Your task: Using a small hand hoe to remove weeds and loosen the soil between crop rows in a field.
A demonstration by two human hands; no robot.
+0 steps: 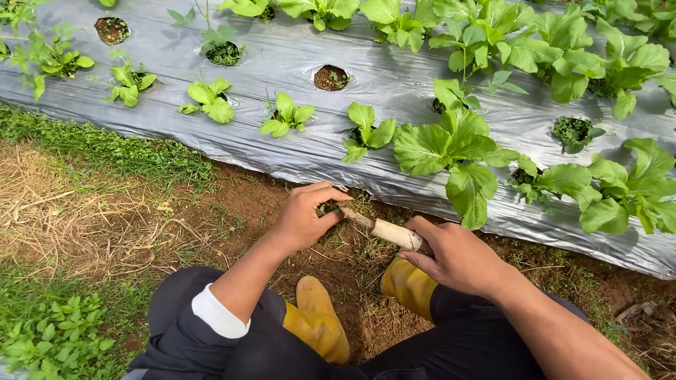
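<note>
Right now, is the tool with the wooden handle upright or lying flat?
Tilted low: the wooden handle slants from the right hand down toward the left hand at the soil.

A short hand tool with a pale, soil-smeared wooden handle (pixel 394 233) lies slanted, its working end lower-left toward a small clump of weeds (pixel 329 208) and its butt end upper-right. The weeds are a dark green tuft rooted in bare brown soil, just in front of the edge of the silver plastic mulch sheet (pixel 296 151).
</note>
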